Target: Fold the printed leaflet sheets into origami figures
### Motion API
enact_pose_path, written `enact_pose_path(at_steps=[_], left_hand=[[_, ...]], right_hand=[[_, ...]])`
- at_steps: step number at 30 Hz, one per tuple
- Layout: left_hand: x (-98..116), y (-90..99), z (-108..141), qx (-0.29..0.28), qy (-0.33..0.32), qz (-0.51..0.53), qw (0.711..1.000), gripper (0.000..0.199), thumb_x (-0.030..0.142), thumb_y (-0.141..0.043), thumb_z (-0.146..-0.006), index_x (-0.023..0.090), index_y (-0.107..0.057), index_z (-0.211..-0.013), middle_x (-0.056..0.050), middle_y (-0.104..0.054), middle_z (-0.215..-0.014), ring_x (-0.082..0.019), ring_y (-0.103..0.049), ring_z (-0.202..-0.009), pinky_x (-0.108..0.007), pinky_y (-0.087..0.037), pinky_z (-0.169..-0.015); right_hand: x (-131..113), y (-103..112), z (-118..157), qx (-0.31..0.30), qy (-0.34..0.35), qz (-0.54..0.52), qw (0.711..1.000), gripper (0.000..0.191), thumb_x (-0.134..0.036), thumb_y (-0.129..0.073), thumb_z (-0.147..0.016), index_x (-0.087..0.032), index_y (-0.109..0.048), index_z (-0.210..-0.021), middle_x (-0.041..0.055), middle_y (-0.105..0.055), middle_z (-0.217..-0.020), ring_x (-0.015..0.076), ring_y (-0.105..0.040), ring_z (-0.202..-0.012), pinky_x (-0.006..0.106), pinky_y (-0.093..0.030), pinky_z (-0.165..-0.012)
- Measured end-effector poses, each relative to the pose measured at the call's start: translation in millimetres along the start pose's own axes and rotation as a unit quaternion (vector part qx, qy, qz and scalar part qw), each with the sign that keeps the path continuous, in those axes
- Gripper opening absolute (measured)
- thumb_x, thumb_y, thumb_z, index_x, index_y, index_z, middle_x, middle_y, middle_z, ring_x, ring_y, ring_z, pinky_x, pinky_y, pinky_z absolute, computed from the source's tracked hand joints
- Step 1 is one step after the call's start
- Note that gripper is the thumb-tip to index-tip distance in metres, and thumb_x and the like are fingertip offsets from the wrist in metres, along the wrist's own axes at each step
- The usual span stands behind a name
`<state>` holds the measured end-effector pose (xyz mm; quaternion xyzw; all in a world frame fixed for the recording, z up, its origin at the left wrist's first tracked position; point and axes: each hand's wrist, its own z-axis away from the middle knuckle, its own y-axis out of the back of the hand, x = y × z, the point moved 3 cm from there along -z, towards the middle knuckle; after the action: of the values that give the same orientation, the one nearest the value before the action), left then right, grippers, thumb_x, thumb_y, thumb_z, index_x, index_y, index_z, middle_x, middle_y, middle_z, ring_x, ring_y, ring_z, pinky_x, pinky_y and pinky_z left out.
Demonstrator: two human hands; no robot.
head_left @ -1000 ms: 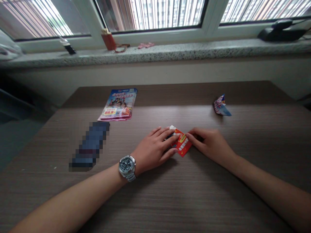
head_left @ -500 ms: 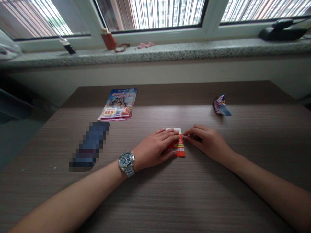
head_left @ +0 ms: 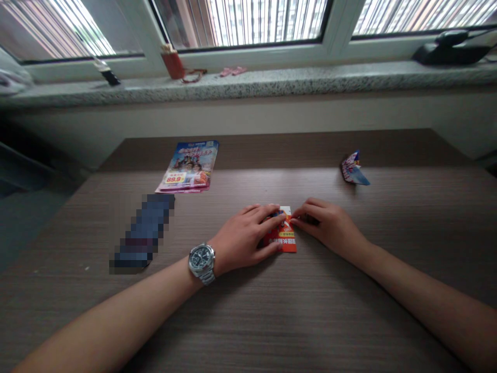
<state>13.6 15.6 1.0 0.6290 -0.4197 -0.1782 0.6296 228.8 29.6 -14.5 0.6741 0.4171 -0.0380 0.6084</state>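
A small folded leaflet point(head_left: 288, 244), red-orange with a white top edge and printed characters, lies on the table in the middle. My left hand point(head_left: 244, 235) rests flat over its left part, fingers stretched out and hiding much of the print. On that wrist is a metal watch point(head_left: 202, 257). From the other side my right hand point(head_left: 332, 221) reaches the leaflet's right edge, thumb and index fingertip pinched together on it near the top. The other fingers of this hand are curled.
A stack of colourful flyers point(head_left: 190, 165) lies at the back left, with a pixelated dark flat object point(head_left: 145, 230) in front. A folded blue-and-red paper piece point(head_left: 354, 170) stands at the back right. Behind the brown table point(head_left: 272, 316), a stone sill point(head_left: 295, 83) holds a red box point(head_left: 173, 65).
My right fingertips have shifted slightly left onto the leaflet's edge. My left fingers have drawn back a little, so more of the leaflet's print shows.
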Motion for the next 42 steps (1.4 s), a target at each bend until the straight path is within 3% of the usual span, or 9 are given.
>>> enact_pose_path(at_steps=[15,29,36,42], left_hand=[[-1,0.8,1,0.003,0.006,0.004,1.000,0.058,0.048,-0.058,-0.095,0.028,-0.045,-0.148,-0.010,-0.046,-0.154,-0.025,-0.046,-0.142,-0.049,-0.030,-0.122],[-2,-0.9,2,0.004,0.007,0.012,1.000,0.059,0.048,-0.058,-0.095,0.029,-0.044,-0.149,-0.009,-0.045,-0.156,-0.024,-0.044,-0.144,-0.049,-0.027,-0.123],[-2,-1.7,3,-0.004,0.006,0.003,1.000,0.058,0.050,-0.055,-0.097,0.029,-0.043,-0.150,-0.009,-0.043,-0.157,-0.022,-0.041,-0.145,-0.047,-0.023,-0.125],[-3,-2.3,2,0.001,0.005,-0.007,1.000,0.059,0.053,-0.053,-0.097,0.026,-0.044,-0.149,-0.010,-0.043,-0.156,-0.024,-0.042,-0.144,-0.047,-0.023,-0.125]], right_hand=[[-4,2,4,-0.045,0.059,-0.013,0.997,0.007,-0.026,-0.067,-0.091,-0.022,-0.068,-0.085,0.0032,-0.065,-0.080,0.0184,-0.060,-0.076,0.029,-0.044,-0.066],[-13,2,8,-0.143,0.149,-0.042,0.978,0.011,-0.032,-0.070,-0.091,-0.023,-0.067,-0.086,0.0029,-0.068,-0.086,0.0192,-0.059,-0.084,0.033,-0.042,-0.077],[-11,3,11,-0.140,0.132,-0.058,0.980,0.016,-0.037,-0.071,-0.090,-0.022,-0.066,-0.087,0.0033,-0.067,-0.086,0.0198,-0.058,-0.087,0.034,-0.042,-0.079],[-8,3,14,-0.091,0.114,-0.087,0.985,0.011,-0.032,-0.064,-0.095,-0.021,-0.066,-0.096,0.0059,-0.064,-0.092,0.0190,-0.059,-0.088,0.031,-0.047,-0.077]])
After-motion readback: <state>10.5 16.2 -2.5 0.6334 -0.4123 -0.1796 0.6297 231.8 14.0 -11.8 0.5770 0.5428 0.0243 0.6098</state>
